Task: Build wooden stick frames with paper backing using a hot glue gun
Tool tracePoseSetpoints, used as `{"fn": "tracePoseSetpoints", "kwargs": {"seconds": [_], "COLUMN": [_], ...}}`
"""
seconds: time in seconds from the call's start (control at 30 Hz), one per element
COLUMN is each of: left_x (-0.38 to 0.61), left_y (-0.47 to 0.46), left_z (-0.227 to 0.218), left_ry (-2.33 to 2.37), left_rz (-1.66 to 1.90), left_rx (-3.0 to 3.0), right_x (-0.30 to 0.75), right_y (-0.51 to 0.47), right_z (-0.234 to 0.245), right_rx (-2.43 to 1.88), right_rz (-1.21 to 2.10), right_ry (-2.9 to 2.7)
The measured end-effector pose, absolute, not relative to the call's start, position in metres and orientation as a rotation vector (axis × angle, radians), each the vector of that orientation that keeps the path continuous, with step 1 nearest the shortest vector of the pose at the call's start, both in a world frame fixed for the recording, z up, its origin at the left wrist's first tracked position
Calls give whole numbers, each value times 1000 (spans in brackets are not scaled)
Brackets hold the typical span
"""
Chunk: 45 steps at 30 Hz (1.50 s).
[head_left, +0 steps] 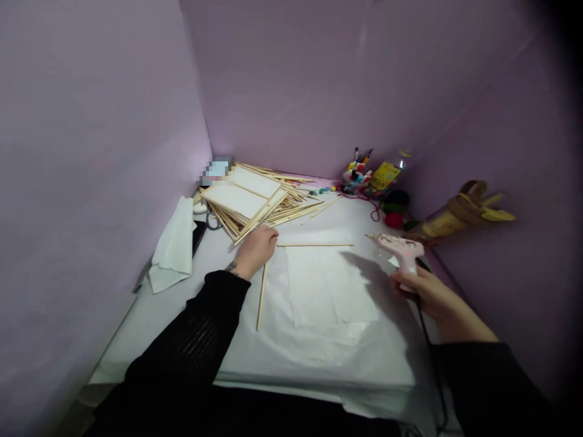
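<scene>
My right hand (416,285) is wrapped round the handle of a pale pink hot glue gun (398,246), held above the table with its nozzle pointing left. My left hand (259,247) has its fingers curled together at the left end of a thin wooden stick (314,245) lying crosswise. A second wooden stick (262,297) runs from beneath that hand toward me. The hand hides where the two sticks meet. White paper sheets (314,285) lie flat just below the crosswise stick, between my hands.
Behind my left hand are stacked stick frames with white panels (246,197) and a pile of loose sticks (296,209). A white cloth (175,246) lies at left. Pens in a holder (357,173), yarn balls (394,218) and a wrapped bundle (460,212) stand along the right. Walls enclose the table.
</scene>
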<state>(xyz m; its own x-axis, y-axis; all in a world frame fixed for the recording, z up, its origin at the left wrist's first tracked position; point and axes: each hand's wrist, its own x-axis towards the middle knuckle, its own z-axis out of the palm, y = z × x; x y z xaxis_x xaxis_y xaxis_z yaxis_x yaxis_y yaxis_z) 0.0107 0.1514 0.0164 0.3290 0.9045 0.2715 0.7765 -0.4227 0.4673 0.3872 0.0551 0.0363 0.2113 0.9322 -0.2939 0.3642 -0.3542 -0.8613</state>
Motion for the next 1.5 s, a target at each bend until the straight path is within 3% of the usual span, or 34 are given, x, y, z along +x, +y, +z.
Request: {"fn": "tracePoseSetpoints", "kwargs": {"seconds": [0.13, 0.4, 0.93, 1.5], "left_x": [12, 8, 6, 7], "left_y": [155, 158, 166, 165], "left_z": [12, 12, 6, 4], "left_ry": [1460, 1392, 1320, 1310], "left_rz": [700, 703, 704, 729], "left_rx": [2320, 2271, 2246, 2258], "right_x": [320, 237, 213, 205], "right_y": [35, 62, 75, 81], "right_z": [54, 51, 35, 30], "right_rx": [-1519, -1404, -1805, -1834], "right_rz": [1471, 1706, 1430, 1427], "right_ry": [-1030, -1091, -1138, -1154]}}
